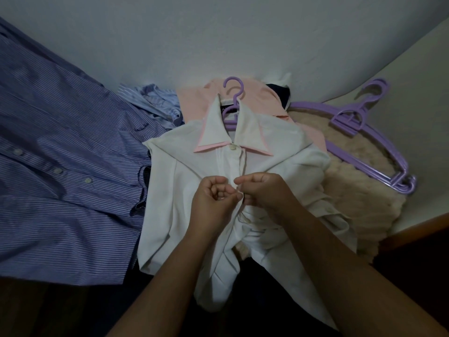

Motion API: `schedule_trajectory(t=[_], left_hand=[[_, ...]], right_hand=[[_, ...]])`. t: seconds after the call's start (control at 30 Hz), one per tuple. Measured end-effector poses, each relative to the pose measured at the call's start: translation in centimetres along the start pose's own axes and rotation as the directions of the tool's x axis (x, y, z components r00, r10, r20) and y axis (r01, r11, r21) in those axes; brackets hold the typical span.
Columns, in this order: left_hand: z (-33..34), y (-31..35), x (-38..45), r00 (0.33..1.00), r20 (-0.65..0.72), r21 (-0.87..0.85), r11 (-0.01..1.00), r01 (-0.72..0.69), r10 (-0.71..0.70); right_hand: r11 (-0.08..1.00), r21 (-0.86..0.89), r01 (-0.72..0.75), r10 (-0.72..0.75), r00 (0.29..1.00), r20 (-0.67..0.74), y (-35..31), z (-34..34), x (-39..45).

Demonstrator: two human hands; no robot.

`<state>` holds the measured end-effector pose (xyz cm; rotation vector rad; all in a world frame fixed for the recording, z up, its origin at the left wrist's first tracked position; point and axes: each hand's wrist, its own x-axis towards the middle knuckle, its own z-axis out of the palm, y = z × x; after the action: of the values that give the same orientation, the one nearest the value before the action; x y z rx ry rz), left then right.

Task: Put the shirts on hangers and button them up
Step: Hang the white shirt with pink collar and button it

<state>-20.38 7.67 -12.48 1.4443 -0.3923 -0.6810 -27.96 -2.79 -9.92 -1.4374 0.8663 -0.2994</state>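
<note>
The white shirt [243,190] lies in front of you on its purple hanger [232,98], top button [233,147] fastened, your left hand [213,198] and right hand [264,190] pinching the placket at a lower button, while the pink shirt [194,98] behind, the striped shirts [60,166] and the spare hangers [359,127] apparently await attention

Only one piece of lettering showed: a small black woven label [227,110] sewn inside the neck of the white cotton shirt with the pink-edged collar [201,171], partly hidden behind the lilac plastic hanger [232,93]. Pale characters stood on it, but they were too small and blurred to read.
</note>
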Motion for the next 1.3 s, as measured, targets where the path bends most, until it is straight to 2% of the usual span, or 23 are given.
schedule_trajectory(t=[0.1,0.23,0.3,0.43,0.6,0.73,0.83,1.0,1.07,1.17,1.3], left_hand=[[0.1,0.0,-0.1,0.998,-0.02,0.08,0.995,-0.066,0.067],[-0.1,-0.2,0.2,0.994,-0.037,0.091,0.991,-0.096,0.1],[-0.2,-0.3,0.4,0.997,-0.04,0.034,0.997,-0.065,0.066],[-0.5,-0.8,0.9,0.996,-0.025,-0.194,0.978,0.076,-0.083],[-1.2,-1.0,1.5,0.98,0.049,-0.293,0.935,0.2,-0.194],[-0.8,-0.2,1.3,0.997,-0.016,-0.048,0.996,0.078,-0.079],[-0.3,0.1,0.7,0.997,-0.044,0.145,0.987,-0.062,0.069],[-0.2,0.0,0.5,0.99,-0.024,0.264,0.956,-0.129,0.14],[-0.2,-0.2,0.5,0.995,-0.024,0.222,0.971,-0.094,0.102],[-0.5,-0.4,0.9,0.999,0.019,0.021,0.999,0.025,-0.026],[-1.2,-0.4,1.6,0.984,0.098,-0.16,0.973,0.166,-0.152]], right_hand=[[1.0,-0.015,0.011,-0.011,1.0,-0.015,0.1,0.3,0.0],[0.997,-0.03,0.069,-0.07,0.996,-0.049,0.3,0.7,-0.1],[0.993,-0.052,0.109,-0.113,0.99,-0.081,0.3,0.9,-0.1],[0.988,-0.02,0.151,-0.153,0.984,-0.088,0.5,1.2,-0.2],[0.986,-0.014,0.165,-0.166,0.984,-0.066,0.8,1.0,0.1],[0.987,-0.025,0.162,-0.163,0.985,-0.062,0.9,0.9,0.3],[0.99,-0.057,0.128,-0.131,0.989,-0.067,0.9,0.9,0.4],[0.989,-0.079,0.124,-0.127,0.991,-0.043,0.7,0.6,0.6],[0.988,-0.072,0.14,-0.143,0.989,-0.035,0.6,0.6,0.5],[0.982,-0.087,0.17,-0.173,0.984,-0.029,0.6,0.6,0.6],[0.974,-0.093,0.208,-0.208,0.978,0.01,0.8,0.4,0.7]])
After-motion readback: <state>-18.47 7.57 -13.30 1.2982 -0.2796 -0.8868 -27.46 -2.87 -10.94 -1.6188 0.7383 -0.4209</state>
